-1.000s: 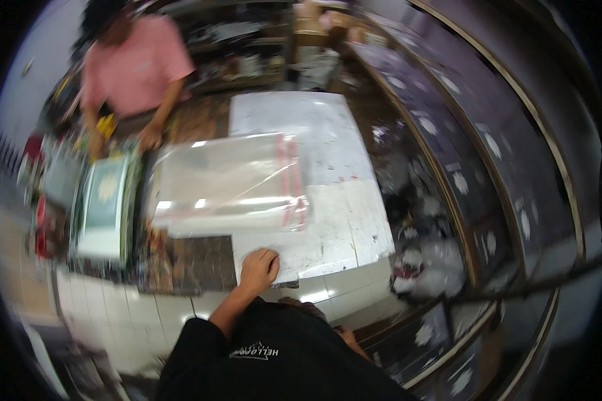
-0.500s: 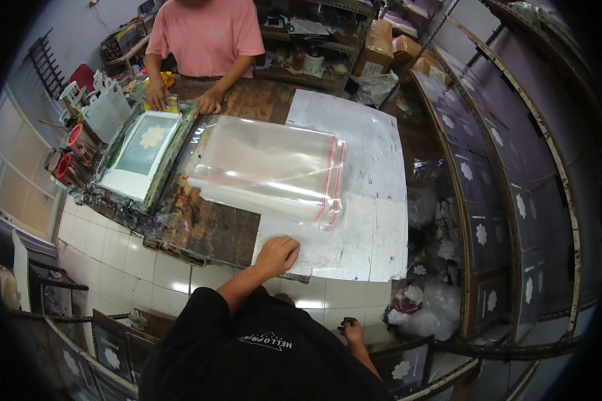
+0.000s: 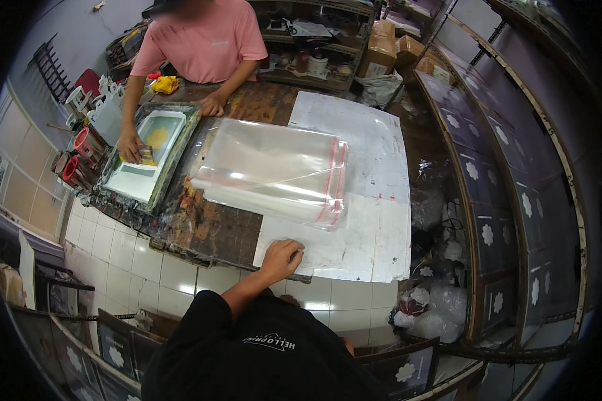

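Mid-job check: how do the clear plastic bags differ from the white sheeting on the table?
The clear plastic bags are glossy and see-through with red stripes; the white sheeting is opaque and smudged. The bags lie partly over the sheeting, which extends beyond them toward both the near and far table edges. The left hand is over the sheeting, apart from the bags. Both lie flat.

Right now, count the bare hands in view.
3: the wearer's left hand on the flat white sheet; the pink-shirted co-worker's right hand over the paint-stained rectangular frame, other hand by its corner. The wearer's right hand is hidden.
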Demonstrator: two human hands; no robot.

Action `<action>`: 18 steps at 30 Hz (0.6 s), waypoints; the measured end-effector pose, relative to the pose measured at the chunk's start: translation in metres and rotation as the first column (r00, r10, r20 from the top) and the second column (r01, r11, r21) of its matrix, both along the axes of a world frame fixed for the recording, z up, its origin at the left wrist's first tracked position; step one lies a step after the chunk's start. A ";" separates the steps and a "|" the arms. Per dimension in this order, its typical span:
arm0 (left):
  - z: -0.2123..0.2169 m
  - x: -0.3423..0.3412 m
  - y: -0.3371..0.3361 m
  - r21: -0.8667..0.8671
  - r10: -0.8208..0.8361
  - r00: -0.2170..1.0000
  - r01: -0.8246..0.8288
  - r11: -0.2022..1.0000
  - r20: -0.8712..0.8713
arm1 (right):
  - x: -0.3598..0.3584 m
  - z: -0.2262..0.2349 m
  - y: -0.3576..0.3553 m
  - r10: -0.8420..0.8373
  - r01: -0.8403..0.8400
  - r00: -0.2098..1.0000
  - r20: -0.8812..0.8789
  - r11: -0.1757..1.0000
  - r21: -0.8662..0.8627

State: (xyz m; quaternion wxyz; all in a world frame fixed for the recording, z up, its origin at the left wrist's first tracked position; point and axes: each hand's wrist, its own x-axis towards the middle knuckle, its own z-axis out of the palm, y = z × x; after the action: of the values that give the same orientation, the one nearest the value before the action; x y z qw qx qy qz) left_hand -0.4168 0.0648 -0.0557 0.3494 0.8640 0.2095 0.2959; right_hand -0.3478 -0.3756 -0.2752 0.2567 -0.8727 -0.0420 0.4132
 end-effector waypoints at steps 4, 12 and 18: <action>0.000 0.003 -0.001 0.050 0.030 0.999 -0.028 0.998 -0.039 | 0.011 0.031 0.012 -0.028 0.032 0.997 -0.071 0.998 0.053; -0.010 0.004 -0.002 0.091 0.025 0.999 -0.027 0.996 0.020 | 0.023 0.066 0.046 -0.146 0.150 0.987 -0.060 0.987 0.058; -0.006 0.002 -0.002 0.101 0.039 0.999 -0.042 0.994 0.027 | 0.023 0.066 0.056 -0.119 0.125 0.991 -0.059 0.983 0.132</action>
State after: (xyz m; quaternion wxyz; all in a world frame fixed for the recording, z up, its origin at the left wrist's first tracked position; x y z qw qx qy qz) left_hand -0.4150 0.0629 -0.0618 0.3013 0.8725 0.2073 0.3240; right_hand -0.3252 -0.3198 -0.2096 0.3410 -0.8434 -0.0098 0.4150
